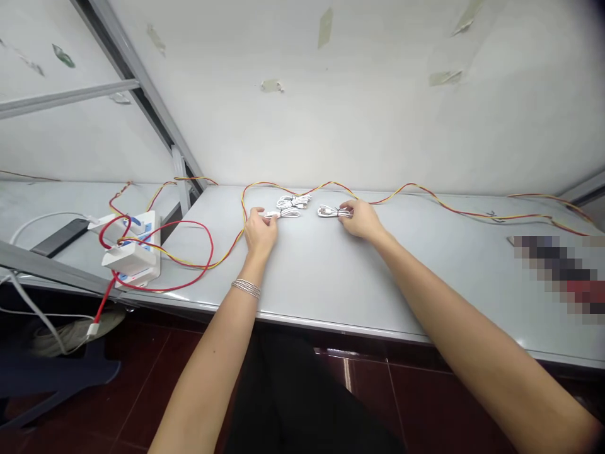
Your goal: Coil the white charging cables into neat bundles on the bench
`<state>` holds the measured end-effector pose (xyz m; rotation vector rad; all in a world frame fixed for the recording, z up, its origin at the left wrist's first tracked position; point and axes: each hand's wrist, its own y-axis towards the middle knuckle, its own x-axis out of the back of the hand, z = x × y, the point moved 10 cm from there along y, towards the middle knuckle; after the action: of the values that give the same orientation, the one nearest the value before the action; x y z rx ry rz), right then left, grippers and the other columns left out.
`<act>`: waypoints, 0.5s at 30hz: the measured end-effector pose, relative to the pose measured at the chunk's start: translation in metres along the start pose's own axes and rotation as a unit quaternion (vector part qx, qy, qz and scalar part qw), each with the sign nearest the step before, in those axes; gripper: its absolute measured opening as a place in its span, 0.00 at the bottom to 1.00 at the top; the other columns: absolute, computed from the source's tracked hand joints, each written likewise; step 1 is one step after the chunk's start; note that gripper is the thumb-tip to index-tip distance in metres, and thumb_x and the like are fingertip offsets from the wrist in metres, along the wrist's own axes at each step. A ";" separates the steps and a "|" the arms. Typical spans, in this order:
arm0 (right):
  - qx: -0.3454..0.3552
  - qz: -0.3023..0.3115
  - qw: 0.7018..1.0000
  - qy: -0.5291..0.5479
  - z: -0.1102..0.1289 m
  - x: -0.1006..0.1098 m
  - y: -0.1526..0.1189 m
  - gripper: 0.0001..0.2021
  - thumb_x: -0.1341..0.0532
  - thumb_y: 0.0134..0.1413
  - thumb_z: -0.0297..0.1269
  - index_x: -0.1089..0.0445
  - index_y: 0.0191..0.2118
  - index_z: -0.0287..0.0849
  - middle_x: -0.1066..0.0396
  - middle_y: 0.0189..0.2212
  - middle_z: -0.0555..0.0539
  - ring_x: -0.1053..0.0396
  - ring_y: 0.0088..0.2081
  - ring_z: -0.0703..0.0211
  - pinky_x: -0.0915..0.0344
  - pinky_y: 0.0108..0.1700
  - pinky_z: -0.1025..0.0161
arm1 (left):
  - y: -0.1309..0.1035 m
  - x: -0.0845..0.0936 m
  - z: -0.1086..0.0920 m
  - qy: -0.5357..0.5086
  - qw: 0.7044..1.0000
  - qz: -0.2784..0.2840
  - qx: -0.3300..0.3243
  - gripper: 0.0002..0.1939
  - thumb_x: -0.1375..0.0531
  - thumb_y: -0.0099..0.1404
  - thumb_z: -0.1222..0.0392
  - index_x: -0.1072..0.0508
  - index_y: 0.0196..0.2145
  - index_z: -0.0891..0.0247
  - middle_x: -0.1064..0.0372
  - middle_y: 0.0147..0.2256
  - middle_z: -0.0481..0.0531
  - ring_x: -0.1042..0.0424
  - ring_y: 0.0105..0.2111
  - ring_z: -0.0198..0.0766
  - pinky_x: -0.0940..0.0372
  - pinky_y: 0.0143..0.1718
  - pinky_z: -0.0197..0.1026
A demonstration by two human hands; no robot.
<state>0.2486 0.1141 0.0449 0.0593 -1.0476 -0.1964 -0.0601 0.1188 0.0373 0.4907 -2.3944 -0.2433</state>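
My left hand is at the left end of a coiled white USB cable, its thumb and fingers pinched on it. Just behind that lies a pile of white cable coils, bound with dark ties. To the right, my right hand grips the right end of another coiled white USB cable, tied round its middle with a dark twist tie. Both held coils are at the grey tabletop. My fingers partly hide the gripped ends.
Twisted red and yellow wires run along the back wall. A white power strip with plugged-in adapters and a looped red cable stands at the left. Beyond the metal frame lies a dark phone-like slab. A blurred-out item sits at the right.
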 end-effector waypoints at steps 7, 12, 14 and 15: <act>0.092 -0.014 0.995 0.022 0.037 -0.020 -0.024 0.11 0.40 0.60 0.30 0.21 0.44 0.37 0.26 0.42 0.38 0.30 0.44 0.47 0.34 0.49 0.52 | -0.005 -0.007 -0.015 -0.116 0.990 0.031 -0.069 0.12 0.35 0.61 0.58 0.28 0.43 0.60 0.31 0.25 0.44 0.30 0.25 0.35 0.35 0.33 0.39; 0.173 -0.082 0.974 0.123 0.061 -0.016 -0.037 0.09 0.41 0.61 0.32 0.25 0.44 0.41 0.26 0.40 0.41 0.30 0.42 0.49 0.33 0.47 0.53 | -0.011 -0.015 -0.030 -0.235 0.965 0.050 -0.104 0.14 0.36 0.66 0.48 0.28 0.32 0.62 0.36 0.21 0.44 0.39 0.20 0.29 0.44 0.22 0.35; 0.196 -0.102 0.966 0.135 0.065 -0.016 -0.039 0.09 0.41 0.61 0.33 0.26 0.44 0.41 0.27 0.41 0.40 0.31 0.42 0.48 0.33 0.47 0.52 | -0.019 0.004 -0.042 -0.273 0.954 0.022 -0.121 0.18 0.34 0.63 0.44 0.28 0.33 0.62 0.33 0.24 0.46 0.36 0.23 0.30 0.40 0.24 0.35; 0.205 -0.102 0.964 0.133 0.066 -0.018 -0.040 0.08 0.41 0.61 0.32 0.26 0.43 0.41 0.27 0.41 0.40 0.31 0.42 0.48 0.33 0.47 0.51 | -0.025 0.017 -0.053 -0.300 0.944 0.021 -0.139 0.20 0.33 0.62 0.42 0.28 0.34 0.62 0.32 0.27 0.48 0.33 0.25 0.31 0.37 0.26 0.35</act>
<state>0.1775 0.0815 0.0574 0.5575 -0.7992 -0.1503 -0.0305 0.0868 0.0794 0.2528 -2.8826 -0.7983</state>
